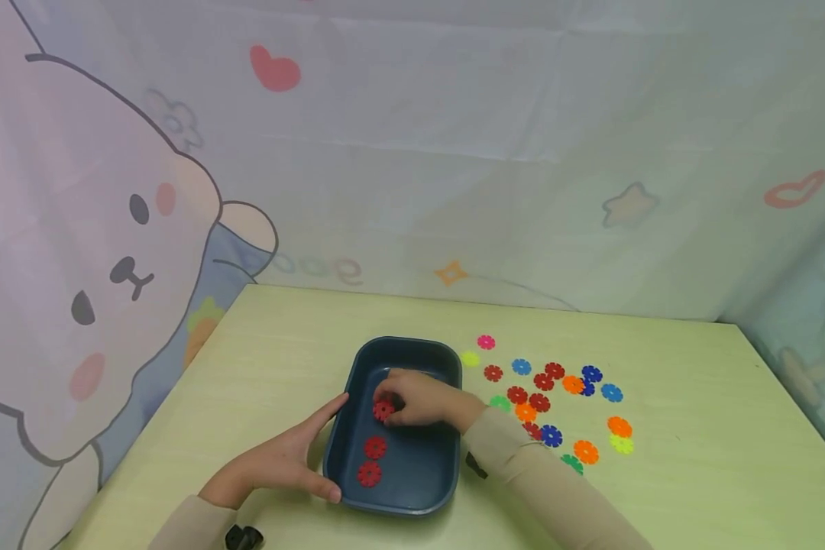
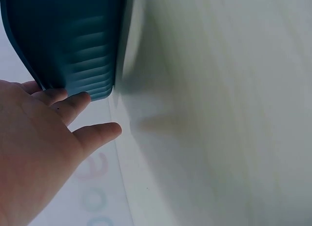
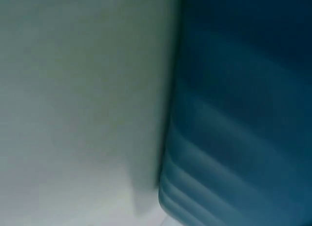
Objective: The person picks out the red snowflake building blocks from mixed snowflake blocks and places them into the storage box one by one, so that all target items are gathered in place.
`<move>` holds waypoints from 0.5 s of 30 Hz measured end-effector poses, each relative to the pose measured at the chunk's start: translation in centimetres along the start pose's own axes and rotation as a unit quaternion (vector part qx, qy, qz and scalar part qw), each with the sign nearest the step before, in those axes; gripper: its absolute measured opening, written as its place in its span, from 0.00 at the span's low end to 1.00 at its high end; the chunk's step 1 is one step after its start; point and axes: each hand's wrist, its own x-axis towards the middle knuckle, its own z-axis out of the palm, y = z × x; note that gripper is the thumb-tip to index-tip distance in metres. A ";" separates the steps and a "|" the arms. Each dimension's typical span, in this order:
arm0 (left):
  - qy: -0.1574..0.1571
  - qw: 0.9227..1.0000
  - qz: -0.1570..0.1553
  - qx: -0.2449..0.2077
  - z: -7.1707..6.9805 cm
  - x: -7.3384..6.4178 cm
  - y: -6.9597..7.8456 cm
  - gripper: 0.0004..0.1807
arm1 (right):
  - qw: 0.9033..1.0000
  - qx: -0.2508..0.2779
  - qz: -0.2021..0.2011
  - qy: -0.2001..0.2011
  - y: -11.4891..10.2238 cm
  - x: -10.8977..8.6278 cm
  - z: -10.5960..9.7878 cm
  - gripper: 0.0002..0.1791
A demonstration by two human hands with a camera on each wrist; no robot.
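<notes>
In the head view, with twelve o'clock pointing away from the person, the right hand (image 1: 415, 397) is over the tray (image 1: 422, 473), thumb and fingers curled around a red disc (image 1: 383, 411). Whether that disc touches the tray's floor cannot be told. The left hand (image 1: 275, 462) is spread along the tray's nine o'clock side, its fingertips and thumb at the wall.

The tray's long axis runs roughly from seven to one o'clock. Inside, two more red discs (image 1: 376, 447) lie towards seven o'clock from the right hand.

Outside the tray, loose discs (image 1: 552, 436) of several colours are scattered on the worktop (image 1: 701, 458), centred near three o'clock from the right hand. The right hand is clearly the nearer one, with the tray's right wall between it and them. The nearest loose red disc (image 1: 493, 373) sits between two and three o'clock; the right sleeve (image 1: 557, 489) borders the scatter's near side.
</notes>
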 end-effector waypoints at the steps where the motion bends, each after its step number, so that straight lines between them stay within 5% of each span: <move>1: 0.000 1.000 -0.001 0.001 0.0 0.0 0.0 0.67 | 1.000 0.001 0.001 -0.007 0.0 0.1 0.1 0.18; 15: -0.004 1.000 0.001 -0.006 0.0 -0.1 -0.1 0.67 | 0.998 0.007 0.012 -0.057 -0.3 0.4 0.7 0.18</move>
